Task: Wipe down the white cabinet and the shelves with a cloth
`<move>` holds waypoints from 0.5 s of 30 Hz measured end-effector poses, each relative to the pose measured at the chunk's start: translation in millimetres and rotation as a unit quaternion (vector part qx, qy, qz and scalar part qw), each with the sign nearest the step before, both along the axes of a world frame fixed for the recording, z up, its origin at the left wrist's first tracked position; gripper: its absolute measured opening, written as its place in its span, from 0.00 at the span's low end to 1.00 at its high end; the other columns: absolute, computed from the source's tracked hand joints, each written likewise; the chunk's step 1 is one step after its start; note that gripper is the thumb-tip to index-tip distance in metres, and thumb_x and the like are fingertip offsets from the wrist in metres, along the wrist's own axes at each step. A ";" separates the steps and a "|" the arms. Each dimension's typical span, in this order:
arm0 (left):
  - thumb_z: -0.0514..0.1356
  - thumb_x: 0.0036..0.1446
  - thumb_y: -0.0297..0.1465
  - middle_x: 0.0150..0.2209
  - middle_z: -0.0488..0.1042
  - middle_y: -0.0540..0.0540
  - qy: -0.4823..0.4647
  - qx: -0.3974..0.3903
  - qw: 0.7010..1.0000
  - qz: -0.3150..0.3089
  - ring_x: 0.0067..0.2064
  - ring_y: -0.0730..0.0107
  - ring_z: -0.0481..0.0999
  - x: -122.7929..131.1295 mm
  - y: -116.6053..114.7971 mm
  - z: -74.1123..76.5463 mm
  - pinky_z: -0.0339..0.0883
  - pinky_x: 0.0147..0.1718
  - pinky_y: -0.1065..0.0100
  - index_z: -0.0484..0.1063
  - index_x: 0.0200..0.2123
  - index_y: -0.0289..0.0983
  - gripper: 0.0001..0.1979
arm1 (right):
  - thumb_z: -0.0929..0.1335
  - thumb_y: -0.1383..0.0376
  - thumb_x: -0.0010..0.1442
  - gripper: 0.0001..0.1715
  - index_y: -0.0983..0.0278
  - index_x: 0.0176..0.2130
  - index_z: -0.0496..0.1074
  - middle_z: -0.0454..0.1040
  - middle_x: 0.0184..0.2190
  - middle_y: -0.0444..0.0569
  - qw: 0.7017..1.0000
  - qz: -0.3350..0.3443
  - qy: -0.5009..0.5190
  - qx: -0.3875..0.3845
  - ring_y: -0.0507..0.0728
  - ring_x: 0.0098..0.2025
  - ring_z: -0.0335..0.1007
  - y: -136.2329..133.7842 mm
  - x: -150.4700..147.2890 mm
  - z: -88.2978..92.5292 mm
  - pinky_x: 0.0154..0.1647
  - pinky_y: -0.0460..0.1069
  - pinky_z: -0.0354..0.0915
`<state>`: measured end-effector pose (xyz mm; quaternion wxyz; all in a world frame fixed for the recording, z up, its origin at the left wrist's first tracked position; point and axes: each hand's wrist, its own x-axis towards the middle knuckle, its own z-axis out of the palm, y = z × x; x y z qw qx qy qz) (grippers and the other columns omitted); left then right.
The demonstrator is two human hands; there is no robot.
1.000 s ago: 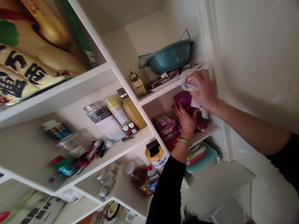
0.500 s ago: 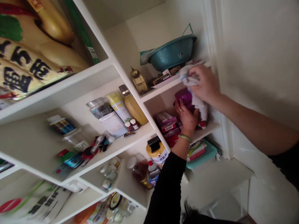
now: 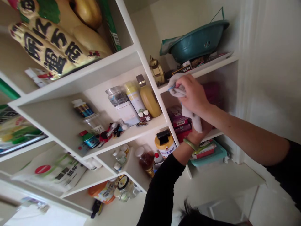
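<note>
My right hand (image 3: 195, 95) is closed on a light grey cloth (image 3: 177, 91) at the front edge of the shelf (image 3: 199, 70) that bears the teal basin. The cloth hangs down below the hand. Behind its lower end, my left hand (image 3: 202, 130) reaches into the compartment underneath, a green bangle (image 3: 190, 143) at its wrist. The fingers of that hand are hidden by the cloth and my right arm. A purple object (image 3: 211, 91) is further back in this compartment, and stacked purple and red boxes (image 3: 180, 121) lie to the left of the hand.
The teal basin (image 3: 198, 40) and a gold clock (image 3: 157, 70) stand on the upper shelf. Bottles and a yellow bottle (image 3: 150, 97) fill the compartment to the left. A teal tray (image 3: 209, 157) with packets lies below. A large gold figure (image 3: 63, 40) is at the upper left.
The view has shifted, with the shelves now further right. My right hand has moved left along the shelf edge with the cloth. My left hand's fingers, seen before on the purple object, are now hidden.
</note>
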<state>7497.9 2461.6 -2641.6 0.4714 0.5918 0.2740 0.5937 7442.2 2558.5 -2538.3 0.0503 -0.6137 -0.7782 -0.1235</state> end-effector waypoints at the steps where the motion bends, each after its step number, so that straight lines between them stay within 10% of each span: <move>1: 0.59 0.80 0.39 0.62 0.89 0.37 -0.023 0.008 1.000 -0.008 0.72 0.41 0.87 -8.7 -8.2 -4.9 0.86 0.69 0.42 0.84 0.67 0.44 0.20 | 0.71 0.74 0.58 0.23 0.54 0.51 0.75 0.82 0.57 0.50 1.000 0.014 0.001 -0.018 0.64 0.57 0.80 1.2 1.2 2.0 0.57 0.59 0.78; 6: 0.64 0.81 0.31 0.55 0.92 0.40 -0.160 0.109 0.980 0.039 0.58 0.55 0.94 -100.4 -31.4 -44.0 0.89 0.63 0.55 0.84 0.62 0.44 0.13 | 0.73 0.74 0.56 0.21 0.54 0.46 0.72 0.81 0.51 0.50 1.000 -0.009 0.002 0.028 0.65 0.54 0.78 6.1 63.0 53.0 0.61 0.60 0.72; 9: 0.61 0.82 0.29 0.66 0.88 0.40 -0.168 0.076 0.970 0.160 0.71 0.55 0.86 -151.7 -8.7 -65.8 0.80 0.75 0.47 0.80 0.70 0.46 0.19 | 0.74 0.72 0.56 0.20 0.53 0.43 0.68 0.80 0.48 0.52 0.993 -0.059 -0.003 0.098 0.66 0.53 0.75 6.3 89.6 68.6 0.61 0.61 0.69; 15: 0.51 0.88 0.51 0.92 0.51 0.39 -0.206 -0.059 0.961 0.174 0.93 0.55 0.48 -144.0 54.4 -74.8 0.46 0.91 0.46 0.51 0.89 0.47 0.37 | 0.74 0.71 0.60 0.17 0.55 0.46 0.70 0.80 0.51 0.52 1.000 0.010 0.017 0.006 0.64 0.53 0.77 4.5 1.9 -3.5 0.56 0.59 0.72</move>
